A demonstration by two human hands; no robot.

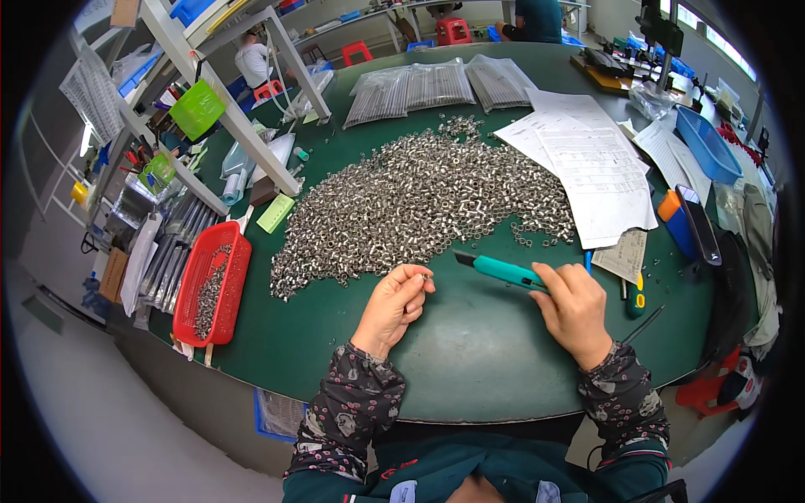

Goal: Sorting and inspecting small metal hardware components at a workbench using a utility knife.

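In a pinch between thumb and forefinger, my left hand (392, 306) holds a small metal ring (425, 277), mostly covered by the fingertips. My right hand (577, 312) is closed round the rear of a green utility knife (508, 272). The knife's dark blade points left, toward the left hand, and stays apart from it. Just beyond both hands spreads a broad heap of small silvery metal rings (419, 201) on the green tabletop (470, 352). At the left edge a red basket (237, 277) contains more of these small metal parts.
Paper sheets (599, 172) lie right of the heap, near a dark phone (698, 225) and a yellow-handled screwdriver (636, 298). Bagged metal tubes (436, 86) lie at the back. A white shelf post (243, 126) stands at the left, beside a light-green block (275, 215).
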